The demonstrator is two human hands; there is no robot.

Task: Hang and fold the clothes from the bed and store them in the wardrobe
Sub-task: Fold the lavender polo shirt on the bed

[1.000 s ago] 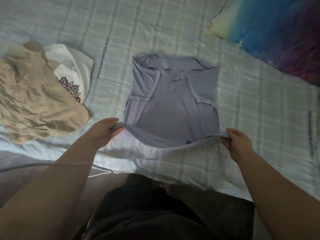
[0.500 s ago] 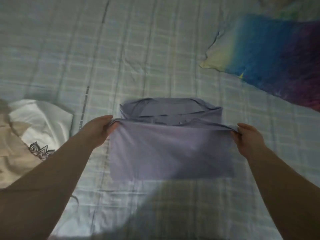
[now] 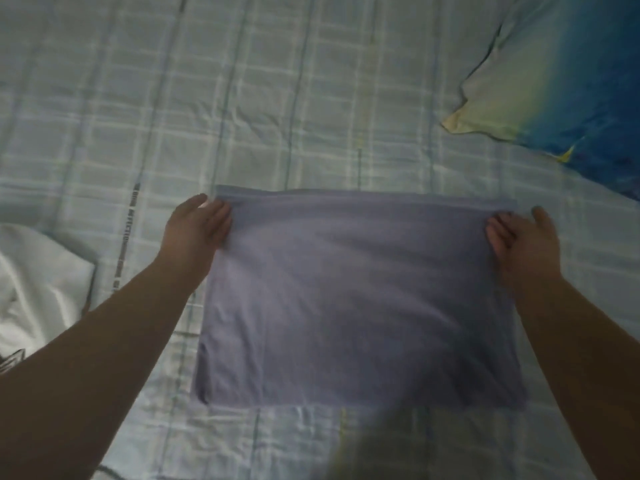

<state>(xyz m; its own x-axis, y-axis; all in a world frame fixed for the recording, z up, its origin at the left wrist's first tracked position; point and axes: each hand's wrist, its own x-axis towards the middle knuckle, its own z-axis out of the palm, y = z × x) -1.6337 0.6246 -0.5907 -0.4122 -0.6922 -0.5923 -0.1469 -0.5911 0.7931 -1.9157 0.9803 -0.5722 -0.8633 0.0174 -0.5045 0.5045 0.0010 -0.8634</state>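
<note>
Shirt [image 3: 360, 299] now lies folded in half on the bed [image 3: 277, 98], hem brought over the collar visible a moment ago, our left grip [image 3: 199, 230] and right grip [image 3: 526, 240] resting flat-fingered on its far corners, which we judge nearly wardrobe-ready.

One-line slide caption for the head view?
Left hand and right hand press the far corners of a folded lilac shirt flat on the checked bedsheet.

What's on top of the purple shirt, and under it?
On top: left hand and right hand at the far corners of the purple shirt. Under: checked bedsheet; anything between is covered.
</note>
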